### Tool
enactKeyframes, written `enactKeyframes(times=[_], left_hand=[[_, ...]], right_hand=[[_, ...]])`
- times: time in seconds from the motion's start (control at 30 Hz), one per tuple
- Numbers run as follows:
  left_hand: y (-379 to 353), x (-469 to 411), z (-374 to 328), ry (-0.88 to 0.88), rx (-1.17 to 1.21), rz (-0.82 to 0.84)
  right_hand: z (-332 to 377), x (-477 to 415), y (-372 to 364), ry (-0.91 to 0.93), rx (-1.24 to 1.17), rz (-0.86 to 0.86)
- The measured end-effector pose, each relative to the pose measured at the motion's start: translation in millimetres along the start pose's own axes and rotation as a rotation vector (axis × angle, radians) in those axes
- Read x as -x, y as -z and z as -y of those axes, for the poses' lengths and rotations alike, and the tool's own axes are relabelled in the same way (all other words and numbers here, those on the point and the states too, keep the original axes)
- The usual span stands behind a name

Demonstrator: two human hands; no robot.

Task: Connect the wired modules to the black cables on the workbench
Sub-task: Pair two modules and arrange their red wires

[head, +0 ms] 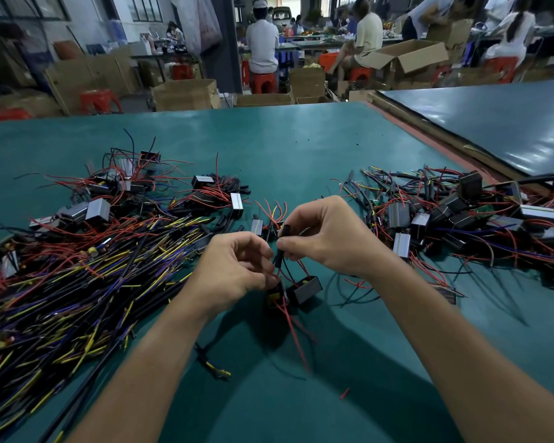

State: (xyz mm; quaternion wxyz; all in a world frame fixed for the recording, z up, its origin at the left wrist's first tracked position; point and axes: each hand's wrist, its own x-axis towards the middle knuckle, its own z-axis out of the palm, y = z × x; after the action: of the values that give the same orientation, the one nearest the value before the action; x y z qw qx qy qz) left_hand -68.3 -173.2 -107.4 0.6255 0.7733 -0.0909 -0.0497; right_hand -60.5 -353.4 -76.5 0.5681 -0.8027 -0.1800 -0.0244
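Note:
Over the middle of the green workbench (301, 142), my right hand (323, 231) pinches a short black sleeve (282, 243) that stands almost upright. My left hand (237, 266) pinches thin red wires just below the sleeve. Those wires run down to a small black module (306, 289) that hangs just above the mat between my wrists. A second module (275, 295) sits beside it, partly hidden by my left hand. A large heap of black cables with yellow and blue ends (77, 282) lies to the left.
Wired modules with red leads are piled at the back left (125, 187) and at the right (461, 215). Loose black sleeves (231, 183) lie behind my hands. A short cable (211, 362) and a red scrap (344, 393) lie near me. People sit at far tables.

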Motion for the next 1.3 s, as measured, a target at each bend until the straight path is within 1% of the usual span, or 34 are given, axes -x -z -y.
enactKeyframes(times=[0.2,0.47,0.63,0.73,0.93,1.17,1.3], left_hand=[[-1,-1,0,0.023,0.010,0.015],[-1,2,-1,-0.023,-0.046,-0.001],[-2,3,-3,-0.027,-0.047,0.053],[-3,2,-3,-0.025,-0.012,0.006],[-5,2,-5,-0.070,-0.073,0.018],[-7,5,-9,-0.094,-0.148,0.037],[-6,5,-11,-0.089,-0.198,0.029]], right_hand=[[1,1,2,0.005,0.056,0.013],[-1,1,4,0.015,0.119,0.048],[-3,2,2,0.002,0.121,0.086],[-2,1,4,-0.011,0.034,0.037],[3,0,8,0.060,0.025,-0.026],[3,2,8,0.104,0.181,0.036],[2,1,11,0.106,0.078,0.028]])
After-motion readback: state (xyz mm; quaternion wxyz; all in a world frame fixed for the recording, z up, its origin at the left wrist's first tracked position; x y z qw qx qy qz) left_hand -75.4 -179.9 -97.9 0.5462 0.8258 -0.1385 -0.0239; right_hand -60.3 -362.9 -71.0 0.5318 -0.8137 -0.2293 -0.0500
